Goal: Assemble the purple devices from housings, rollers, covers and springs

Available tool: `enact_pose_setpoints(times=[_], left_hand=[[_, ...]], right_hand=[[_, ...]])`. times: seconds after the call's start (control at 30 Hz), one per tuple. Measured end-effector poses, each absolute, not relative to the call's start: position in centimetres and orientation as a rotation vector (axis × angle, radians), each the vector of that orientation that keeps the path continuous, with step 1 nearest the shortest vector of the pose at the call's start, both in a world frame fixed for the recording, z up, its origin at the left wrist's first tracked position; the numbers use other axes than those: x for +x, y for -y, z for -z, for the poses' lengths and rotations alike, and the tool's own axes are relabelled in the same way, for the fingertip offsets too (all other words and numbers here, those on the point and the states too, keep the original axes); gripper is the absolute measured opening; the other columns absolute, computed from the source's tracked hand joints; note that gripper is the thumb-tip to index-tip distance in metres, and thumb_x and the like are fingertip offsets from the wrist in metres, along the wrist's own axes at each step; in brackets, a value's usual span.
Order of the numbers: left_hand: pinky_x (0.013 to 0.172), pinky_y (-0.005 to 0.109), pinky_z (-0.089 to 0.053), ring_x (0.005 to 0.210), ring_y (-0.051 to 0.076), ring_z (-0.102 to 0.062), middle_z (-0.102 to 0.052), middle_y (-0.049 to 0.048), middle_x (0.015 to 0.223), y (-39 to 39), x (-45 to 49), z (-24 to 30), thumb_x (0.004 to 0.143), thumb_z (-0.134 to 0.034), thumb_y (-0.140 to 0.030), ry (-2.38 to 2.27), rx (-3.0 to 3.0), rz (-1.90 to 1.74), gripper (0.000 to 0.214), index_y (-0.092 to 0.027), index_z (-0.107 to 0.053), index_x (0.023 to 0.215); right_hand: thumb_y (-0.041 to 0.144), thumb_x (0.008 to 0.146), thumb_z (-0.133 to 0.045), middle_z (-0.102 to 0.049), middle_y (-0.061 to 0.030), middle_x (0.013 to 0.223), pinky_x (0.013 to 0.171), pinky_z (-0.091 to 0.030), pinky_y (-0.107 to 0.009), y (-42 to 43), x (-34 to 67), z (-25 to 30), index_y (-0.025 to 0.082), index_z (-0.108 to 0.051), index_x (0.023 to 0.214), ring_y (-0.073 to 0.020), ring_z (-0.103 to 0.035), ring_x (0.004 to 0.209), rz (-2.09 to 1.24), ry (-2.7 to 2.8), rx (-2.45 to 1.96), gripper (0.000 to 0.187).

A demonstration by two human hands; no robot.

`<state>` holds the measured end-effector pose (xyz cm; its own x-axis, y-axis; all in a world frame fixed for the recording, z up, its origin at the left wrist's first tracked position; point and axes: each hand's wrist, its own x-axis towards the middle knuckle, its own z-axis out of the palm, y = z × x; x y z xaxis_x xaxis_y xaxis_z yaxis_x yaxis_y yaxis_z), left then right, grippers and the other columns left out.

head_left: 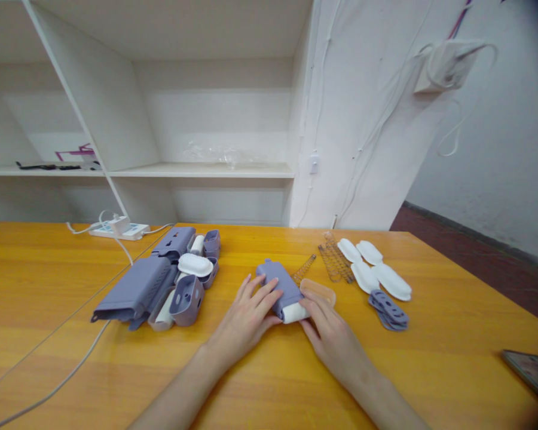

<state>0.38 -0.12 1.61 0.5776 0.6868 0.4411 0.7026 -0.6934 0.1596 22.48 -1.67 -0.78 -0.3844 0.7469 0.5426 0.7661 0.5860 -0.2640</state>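
Observation:
A purple plastic housing (278, 280) lies at the middle of the table, tilted slightly. My left hand (248, 307) grips it from the left, fingers over its top and thumb near its lower edge. A white cylinder (293, 313) shows at the housing's near end; whether it is inside or only against it, I cannot tell. The fingers of my right hand (334, 325) are closed on this cylinder's right end. Just behind those fingers lies a translucent oval cup-like piece (320, 291), partly covered. Beyond the housing rests a coil spring (303, 269).
Purple housings (134, 289), purple cups (187, 300) and a white oval cap (195, 265) are grouped at left. On the right lie several springs (334, 260), white caps (391, 282), purple slotted plates (388, 310) and a phone (531, 370). Cables run from a power strip (134, 231).

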Motion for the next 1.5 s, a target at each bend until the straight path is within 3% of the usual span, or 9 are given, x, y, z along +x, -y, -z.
enact_pose_setpoints(times=[0.1, 0.3, 0.57, 0.7, 0.9, 1.13, 1.3, 1.5], left_hand=[[0.108, 0.058, -0.023, 0.135, 0.028, -0.026, -0.039, 0.0058, 0.142, 0.1, 0.3, -1.7, 0.087, -0.050, -0.035, 1.250, -2.778, 0.733, 0.046, -0.026, -0.039, 0.131], [0.107, 0.048, -0.031, 0.136, 0.027, -0.024, -0.031, 0.0081, 0.146, -0.1, 0.1, -1.0, 0.074, -0.059, -0.054, 1.262, -2.901, 0.776, 0.069, -0.026, -0.036, 0.133], [0.109, 0.045, -0.031, 0.136, 0.023, -0.024, -0.031, 0.0039, 0.147, 0.0, 0.4, -0.7, 0.082, -0.059, -0.038, 1.314, -2.927, 0.857, 0.058, -0.031, -0.035, 0.135], [0.109, 0.046, -0.031, 0.136, 0.023, -0.026, -0.032, 0.0041, 0.146, 0.0, 0.2, -0.9, 0.083, -0.057, -0.039, 1.319, -2.923, 0.855, 0.056, -0.031, -0.037, 0.134], [0.107, 0.049, -0.031, 0.135, 0.024, -0.027, -0.033, 0.0037, 0.146, 0.0, 0.2, -1.1, 0.081, -0.057, -0.046, 1.346, -2.887, 0.772, 0.057, -0.031, -0.038, 0.133], [0.107, 0.046, -0.030, 0.135, 0.023, -0.027, -0.030, 0.0043, 0.147, 0.0, 0.1, -1.2, 0.080, -0.056, -0.050, 1.337, -2.885, 0.764, 0.061, -0.029, -0.037, 0.134], [0.106, 0.044, -0.031, 0.132, 0.023, -0.030, -0.032, 0.0042, 0.146, 0.1, 0.2, -1.4, 0.079, -0.056, -0.051, 1.323, -2.873, 0.757, 0.064, -0.030, -0.035, 0.136], [0.101, 0.049, -0.032, 0.118, 0.027, -0.038, -0.043, 0.0078, 0.133, 0.3, 0.6, -1.8, 0.077, -0.057, -0.054, 1.299, -2.762, 0.713, 0.065, -0.031, -0.038, 0.135]], right_hand=[[0.009, 0.085, -0.044, -0.055, -0.0121, 0.123, 0.096, -0.046, -0.042, 1.7, 22.4, 0.7, 0.020, -0.049, 0.110, -0.0229, -0.051, 0.117, 0.049, 2.186, -1.199, 0.029], [0.012, 0.085, -0.048, -0.057, -0.0124, 0.118, 0.094, -0.046, -0.042, 2.1, 22.0, 0.3, 0.019, -0.050, 0.108, -0.0240, -0.053, 0.113, 0.086, 2.198, -1.230, 0.024], [0.020, 0.086, -0.051, -0.055, -0.0120, 0.120, 0.089, -0.049, -0.040, 2.0, 22.2, 0.7, 0.020, -0.055, 0.100, -0.0249, -0.055, 0.107, 0.196, 2.224, -1.219, 0.014], [0.018, 0.088, -0.049, -0.053, -0.0119, 0.119, 0.084, -0.050, -0.035, 2.1, 22.3, 0.3, 0.020, -0.057, 0.101, -0.0227, -0.056, 0.103, 0.172, 2.226, -1.208, 0.016], [0.026, 0.089, -0.049, -0.055, -0.0081, 0.088, 0.063, -0.049, -0.029, 2.1, 22.6, 0.4, 0.020, -0.060, 0.101, -0.0191, -0.057, 0.076, 0.196, 2.225, -1.246, 0.017], [0.024, 0.090, -0.047, -0.059, -0.0081, 0.091, 0.074, -0.047, -0.031, 2.1, 22.7, 0.7, 0.019, -0.056, 0.106, -0.0212, -0.059, 0.086, 0.133, 2.264, -1.180, 0.019], [0.026, 0.091, -0.047, -0.060, -0.0073, 0.088, 0.072, -0.047, -0.031, 2.0, 22.5, 0.6, 0.019, -0.056, 0.108, -0.0207, -0.059, 0.082, 0.205, 2.273, -1.216, 0.020], [0.022, 0.089, -0.047, -0.062, -0.0089, 0.090, 0.071, -0.048, -0.036, 2.2, 22.3, 0.4, 0.019, -0.056, 0.108, -0.0240, -0.060, 0.084, 0.305, 2.323, -1.305, 0.021]])
